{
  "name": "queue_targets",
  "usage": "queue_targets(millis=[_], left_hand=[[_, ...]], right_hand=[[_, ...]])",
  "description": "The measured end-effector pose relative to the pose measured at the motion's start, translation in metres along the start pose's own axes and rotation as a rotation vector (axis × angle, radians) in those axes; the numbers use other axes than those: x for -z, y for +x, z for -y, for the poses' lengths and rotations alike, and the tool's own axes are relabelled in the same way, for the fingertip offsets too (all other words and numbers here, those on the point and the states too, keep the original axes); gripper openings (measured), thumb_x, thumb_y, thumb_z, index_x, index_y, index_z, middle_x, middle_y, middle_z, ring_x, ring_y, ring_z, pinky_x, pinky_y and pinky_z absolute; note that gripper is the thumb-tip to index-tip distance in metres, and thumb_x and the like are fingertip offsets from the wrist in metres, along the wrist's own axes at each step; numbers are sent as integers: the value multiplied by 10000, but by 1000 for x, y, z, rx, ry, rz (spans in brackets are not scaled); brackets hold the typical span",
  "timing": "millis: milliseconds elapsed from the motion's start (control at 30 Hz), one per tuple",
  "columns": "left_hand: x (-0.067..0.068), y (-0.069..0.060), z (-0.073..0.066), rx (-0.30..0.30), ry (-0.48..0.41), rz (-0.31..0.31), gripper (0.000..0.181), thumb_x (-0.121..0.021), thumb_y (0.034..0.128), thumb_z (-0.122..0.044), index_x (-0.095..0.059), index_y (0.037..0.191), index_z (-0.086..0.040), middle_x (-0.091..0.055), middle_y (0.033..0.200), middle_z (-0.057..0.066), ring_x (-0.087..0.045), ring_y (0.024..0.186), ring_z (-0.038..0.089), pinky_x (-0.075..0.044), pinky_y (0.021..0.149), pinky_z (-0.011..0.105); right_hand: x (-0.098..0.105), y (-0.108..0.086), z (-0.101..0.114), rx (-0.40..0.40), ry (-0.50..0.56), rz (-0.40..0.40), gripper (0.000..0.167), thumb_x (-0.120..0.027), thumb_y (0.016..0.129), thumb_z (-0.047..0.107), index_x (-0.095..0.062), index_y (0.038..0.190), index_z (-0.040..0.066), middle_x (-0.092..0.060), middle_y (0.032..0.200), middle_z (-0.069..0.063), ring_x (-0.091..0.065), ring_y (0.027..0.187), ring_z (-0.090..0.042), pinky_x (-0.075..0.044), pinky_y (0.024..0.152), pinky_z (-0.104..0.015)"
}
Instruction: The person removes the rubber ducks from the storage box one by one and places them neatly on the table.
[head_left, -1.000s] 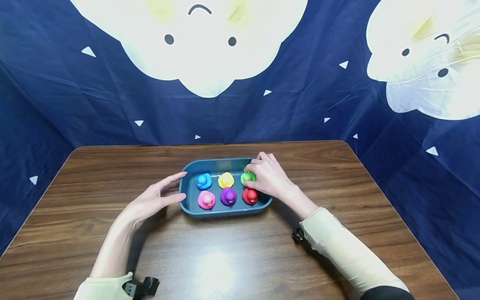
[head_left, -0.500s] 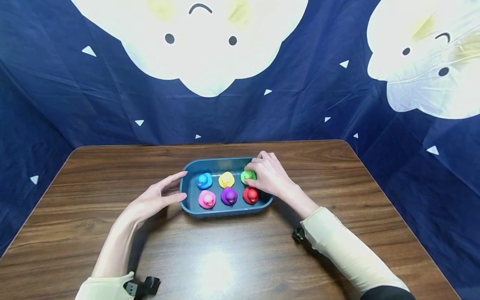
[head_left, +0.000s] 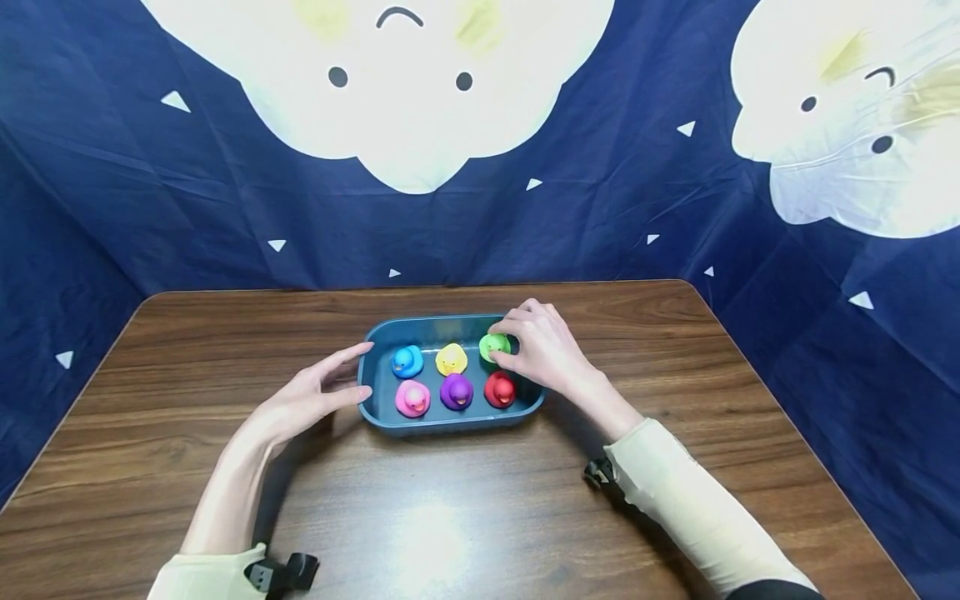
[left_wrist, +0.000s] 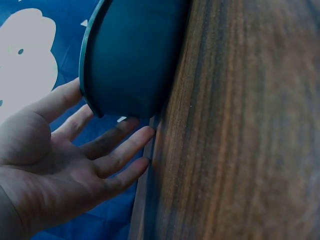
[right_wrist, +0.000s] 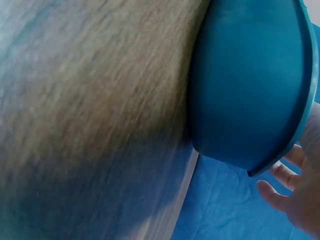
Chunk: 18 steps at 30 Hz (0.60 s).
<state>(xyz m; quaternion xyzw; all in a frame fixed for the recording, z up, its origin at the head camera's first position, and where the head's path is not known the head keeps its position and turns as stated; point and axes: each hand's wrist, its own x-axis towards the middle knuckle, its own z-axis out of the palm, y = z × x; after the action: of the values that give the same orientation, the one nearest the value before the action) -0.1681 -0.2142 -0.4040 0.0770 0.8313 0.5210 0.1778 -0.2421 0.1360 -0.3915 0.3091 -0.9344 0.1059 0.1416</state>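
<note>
The green duck point(head_left: 495, 342) is pinched between thumb and fingertips of the right hand point(head_left: 546, 348), in the tray's point(head_left: 450, 426) far right corner, apparently raised off the tray floor. The duck is set directly between those fingertips; its long axis can't be told. The left hand point(head_left: 306, 402) is placed much farther off, fingers spread wide at the tray's left rim. The red duck point(head_left: 500, 389) is seated in the tray's near right corner. The tray is supported by a wooden table point(head_left: 525, 508).

Ducks point(head_left: 457, 392) in tray point(head_left: 450, 425) on table point(head_left: 540, 500)
</note>
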Motion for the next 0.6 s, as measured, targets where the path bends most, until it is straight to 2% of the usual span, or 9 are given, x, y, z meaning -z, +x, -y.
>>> queue_targets(millis=[367,600], left_hand=[[0,1,-1,15,15,-4,756,-683,989,-352,-304,1629,-216,-356,1647,215,-362,1509,438,-305,1210,662],[-1,2,-1,23,19,-8,763,-687,986,-362,-303,1629,-220,-366,1641,218,-365,1507,432,-310,1208,662]], right_hand=[[7,-7,-4,-26,100,-86,301,-839,848,343,-804,1099,181,-770,1033,-3,-626,1031,-223,-508,907,-424],[14,-10,-6,-49,175,-141,317,-851,836,306,-800,1118,168,-772,1043,-4,-636,1029,-218,-519,895,-433]])
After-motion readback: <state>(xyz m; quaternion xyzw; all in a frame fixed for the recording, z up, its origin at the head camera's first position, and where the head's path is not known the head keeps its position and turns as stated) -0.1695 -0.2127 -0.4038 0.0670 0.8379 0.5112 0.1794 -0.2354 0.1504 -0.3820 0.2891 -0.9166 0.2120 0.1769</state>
